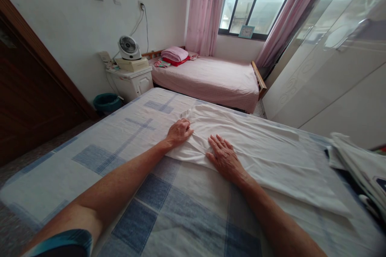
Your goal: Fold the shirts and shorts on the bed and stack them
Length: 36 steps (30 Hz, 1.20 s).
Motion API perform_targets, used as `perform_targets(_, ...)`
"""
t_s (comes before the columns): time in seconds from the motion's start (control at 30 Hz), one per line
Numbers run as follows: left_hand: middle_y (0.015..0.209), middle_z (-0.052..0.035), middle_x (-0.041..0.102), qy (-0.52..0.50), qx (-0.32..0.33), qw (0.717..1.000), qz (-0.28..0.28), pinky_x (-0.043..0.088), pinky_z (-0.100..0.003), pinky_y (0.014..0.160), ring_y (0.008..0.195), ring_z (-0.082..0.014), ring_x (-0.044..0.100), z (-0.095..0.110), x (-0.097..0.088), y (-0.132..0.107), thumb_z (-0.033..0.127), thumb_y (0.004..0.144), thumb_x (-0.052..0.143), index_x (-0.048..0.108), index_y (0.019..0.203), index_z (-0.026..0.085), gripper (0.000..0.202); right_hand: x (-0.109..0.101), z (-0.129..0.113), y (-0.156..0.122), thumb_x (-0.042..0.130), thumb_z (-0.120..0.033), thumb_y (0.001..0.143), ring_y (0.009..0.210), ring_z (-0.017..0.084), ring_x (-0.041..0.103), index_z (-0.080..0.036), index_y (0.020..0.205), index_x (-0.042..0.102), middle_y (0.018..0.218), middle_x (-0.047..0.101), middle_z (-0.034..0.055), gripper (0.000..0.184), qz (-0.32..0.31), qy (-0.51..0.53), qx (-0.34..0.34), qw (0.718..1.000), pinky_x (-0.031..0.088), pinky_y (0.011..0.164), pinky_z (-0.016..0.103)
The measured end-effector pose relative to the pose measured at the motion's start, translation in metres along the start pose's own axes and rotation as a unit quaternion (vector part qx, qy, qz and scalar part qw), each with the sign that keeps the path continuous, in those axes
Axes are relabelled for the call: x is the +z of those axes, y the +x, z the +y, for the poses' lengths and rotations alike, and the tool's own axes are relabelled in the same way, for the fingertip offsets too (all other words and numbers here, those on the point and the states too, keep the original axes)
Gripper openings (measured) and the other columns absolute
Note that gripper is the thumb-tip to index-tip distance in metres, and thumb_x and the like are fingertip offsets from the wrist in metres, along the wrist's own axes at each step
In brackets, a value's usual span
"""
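A white garment (265, 144) lies stretched out and folded lengthwise across the bed, with creases running along it; its exact kind cannot be made out. At its left end my left hand (180, 131) is closed, the fingers curled on the bunched cloth near the edge. My right hand (224, 156) rests palm down on the same garment, a little to the right, with its fingers stretched out. Beneath both is a bedsheet (177, 217) with a blue and white patchwork print.
Folded clothes (356, 164) are piled at the bed's right edge. Beyond the bed stand a second bed (211, 74) with pink bedding, a white nightstand (132, 82) carrying a fan (128, 46), and a teal bin (107, 102). A white wardrobe (331, 84) lines the right side.
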<state>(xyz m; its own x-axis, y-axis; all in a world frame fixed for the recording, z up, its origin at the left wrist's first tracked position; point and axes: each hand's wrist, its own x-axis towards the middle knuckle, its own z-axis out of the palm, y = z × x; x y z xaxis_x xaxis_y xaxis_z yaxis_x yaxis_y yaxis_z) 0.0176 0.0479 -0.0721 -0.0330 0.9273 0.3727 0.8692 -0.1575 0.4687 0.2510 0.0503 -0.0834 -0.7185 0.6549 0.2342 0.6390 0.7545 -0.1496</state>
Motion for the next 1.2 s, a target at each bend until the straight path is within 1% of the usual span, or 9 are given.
perform_targets(0.13, 0.095, -0.0101, 0.062, 0.047, -0.013, 0.998, 0.038, 0.044, -0.036, 0.088, 0.096, -0.0252, 0.056, 0.006, -0.005, -0.001, 0.018, 0.077, 0.057, 0.060, 0.080, 0.018, 0.004, -0.002, -0.001, 0.000, 0.038, -0.041, 0.093, 0.139, 0.025, 0.025, -0.013, 0.140, 0.040, 0.147, 0.037, 0.0120, 0.055, 0.029, -0.006, -0.009, 1.000, 0.022, 0.110, 0.046)
perform_targets(0.27, 0.113, -0.0106, 0.059, 0.024, 0.081, 0.995, 0.053, 0.037, -0.039, 0.101, 0.110, -0.0245, 0.051, 0.006, -0.012, 0.003, 0.014, 0.080, 0.052, 0.063, 0.103, 0.017, 0.026, -0.006, -0.003, 0.001, 0.040, -0.035, 0.092, 0.139, 0.025, 0.025, -0.018, 0.134, 0.047, 0.145, 0.042, 0.0100, 0.046, 0.071, -0.003, -0.018, 0.997, 0.023, 0.109, 0.046)
perform_targets(0.5, 0.113, -0.0067, 0.061, -0.057, 0.111, 0.990, -0.064, 0.036, -0.041, 0.103, 0.112, -0.0234, 0.054, -0.017, -0.010, 0.011, 0.018, 0.077, 0.060, 0.070, 0.079, 0.021, 0.011, -0.004, -0.003, 0.001, 0.039, -0.033, 0.093, 0.136, 0.027, 0.030, -0.017, 0.127, 0.052, 0.140, 0.047, 0.0111, 0.040, 0.071, 0.002, 0.027, 0.997, 0.027, 0.106, 0.046)
perform_targets(0.7, 0.104, -0.0108, 0.063, -0.068, 0.078, 0.993, -0.061, 0.041, -0.036, 0.096, 0.102, -0.0233, 0.057, -0.013, -0.010, 0.012, 0.017, 0.074, 0.057, 0.060, 0.068, 0.018, 0.008, -0.002, -0.003, 0.001, 0.037, -0.034, 0.093, 0.136, 0.027, 0.031, -0.016, 0.127, 0.053, 0.140, 0.048, 0.0108, 0.042, 0.048, -0.006, 0.031, 0.998, 0.027, 0.107, 0.046)
perform_targets(0.83, 0.084, -0.0078, 0.063, -0.001, 0.023, 1.000, -0.021, 0.044, -0.034, 0.087, 0.086, -0.0215, 0.058, -0.012, -0.005, 0.011, 0.021, 0.079, 0.052, 0.054, 0.063, 0.020, 0.016, 0.000, -0.003, 0.001, 0.037, -0.033, 0.093, 0.135, 0.027, 0.033, -0.016, 0.127, 0.054, 0.139, 0.048, 0.0112, 0.042, 0.046, -0.006, 0.030, 0.998, 0.027, 0.107, 0.046)
perform_targets(0.93, 0.081, -0.0076, 0.062, 0.055, -0.001, 0.998, 0.005, 0.044, -0.034, 0.086, 0.085, -0.0221, 0.057, -0.011, -0.003, 0.009, 0.020, 0.078, 0.052, 0.054, 0.062, 0.020, 0.017, 0.001, -0.003, 0.001, 0.036, -0.033, 0.093, 0.135, 0.026, 0.033, -0.016, 0.127, 0.054, 0.139, 0.049, 0.0114, 0.042, 0.044, -0.007, 0.029, 0.999, 0.027, 0.107, 0.046)
perform_targets(1.03, 0.090, -0.0110, 0.064, 0.105, -0.014, 0.994, 0.037, 0.044, -0.037, 0.088, 0.094, -0.0254, 0.057, -0.002, -0.005, 0.005, 0.020, 0.078, 0.052, 0.060, 0.071, 0.019, 0.010, -0.001, -0.003, 0.001, 0.037, -0.034, 0.093, 0.136, 0.026, 0.031, -0.015, 0.133, 0.049, 0.143, 0.044, 0.0119, 0.045, 0.055, -0.010, 0.033, 0.998, 0.026, 0.107, 0.046)
perform_targets(1.1, 0.107, -0.0144, 0.063, 0.117, 0.025, 0.992, 0.050, 0.039, -0.039, 0.098, 0.111, -0.0279, 0.052, 0.006, -0.006, 0.002, 0.021, 0.081, 0.050, 0.064, 0.088, 0.016, 0.016, -0.003, -0.005, 0.001, 0.038, -0.034, 0.093, 0.138, 0.025, 0.026, -0.014, 0.139, 0.041, 0.148, 0.036, 0.0112, 0.051, 0.063, -0.014, 0.020, 0.998, 0.023, 0.110, 0.045)
perform_targets(1.2, 0.138, -0.0132, 0.048, 0.096, 0.132, 0.986, -0.021, 0.026, -0.043, 0.109, 0.135, -0.0283, 0.032, 0.017, -0.002, -0.004, 0.028, 0.088, 0.044, 0.057, 0.120, 0.015, 0.037, -0.006, -0.008, -0.002, 0.039, -0.039, 0.092, 0.140, 0.025, 0.021, -0.016, 0.142, 0.037, 0.150, 0.032, 0.0092, 0.055, 0.042, -0.014, -0.010, 0.999, 0.017, 0.112, 0.046)
